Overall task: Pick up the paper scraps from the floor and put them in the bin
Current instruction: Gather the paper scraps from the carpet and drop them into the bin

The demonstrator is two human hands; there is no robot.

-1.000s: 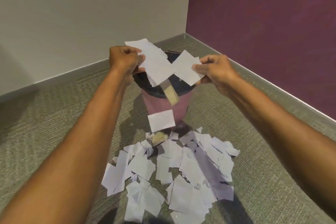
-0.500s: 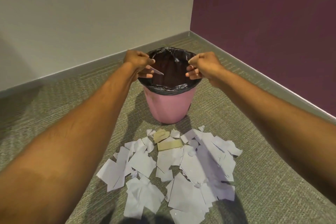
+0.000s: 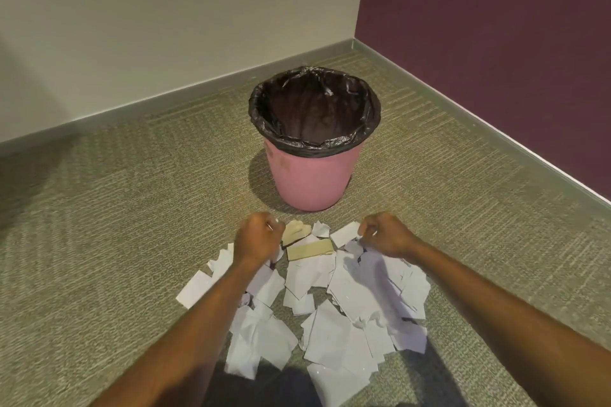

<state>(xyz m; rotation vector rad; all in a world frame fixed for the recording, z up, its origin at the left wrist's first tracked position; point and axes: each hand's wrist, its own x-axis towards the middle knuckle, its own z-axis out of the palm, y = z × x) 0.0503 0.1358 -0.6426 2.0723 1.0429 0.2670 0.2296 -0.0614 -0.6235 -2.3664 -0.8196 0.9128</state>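
White paper scraps (image 3: 334, 301) still cover the carpet floor (image 3: 132, 208) in front of the pink bin (image 3: 310, 178), so we're mid-task, not near done. What changed: half a second ago both hands were up at the bin rim letting go of a batch; a second ago they held several sheets over it. Now both are back down at the far edge of the pile, just short of the bin. Left hand (image 3: 258, 236) is curled over the scraps at the pile's upper left, right hand (image 3: 385, 235) curled at the upper right, touching a white piece there. Hands are well apart, with two tan cardboard bits (image 3: 309, 246) lying between them. Fingers are folded under on both, so we cannot tell whether either has actually pinched paper yet or is just closing. Black liner (image 3: 314, 109) looks dark inside; dropped sheets aren't visible from this angle. Our read: one drop cycle finished, next grab starting. The tan bits appear to have missed the bin, so they need collecting too. Risk is thin sheets slipping out during the lift, as loose stacks fan easily.
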